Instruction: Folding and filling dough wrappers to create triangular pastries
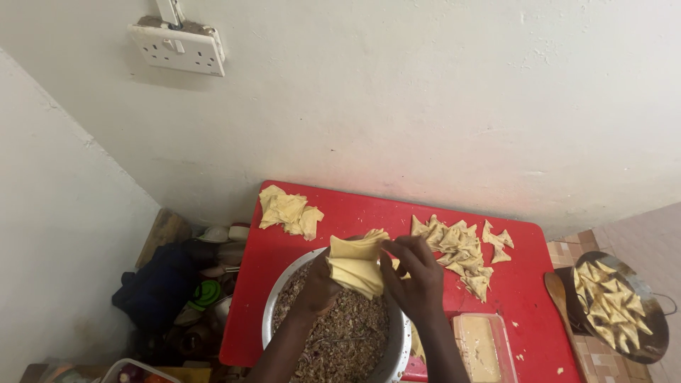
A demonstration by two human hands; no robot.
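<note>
Nearest, a metal bowl (273, 301) of brown minced filling sat on the red table (355, 213), with a small tub of paste (477, 347) beside it. Above the bowl, the left hand (319, 287) cupped a folded pastry sheet (355, 266) while the right hand (415, 280) pinched its edge with its fingers. Farther back lay folded triangles (457, 248) and spare sheets (287, 211). A pan (656, 340) of triangles stood to the right.

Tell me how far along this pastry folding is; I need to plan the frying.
Done: a pile of folded triangles lies on the red table, and more sit in the dark pan at right. In hand: the left hand and right hand hold pale pastry sheets over the filling bowl. Left: loose sheets at the back, and plenty of filling.
</note>
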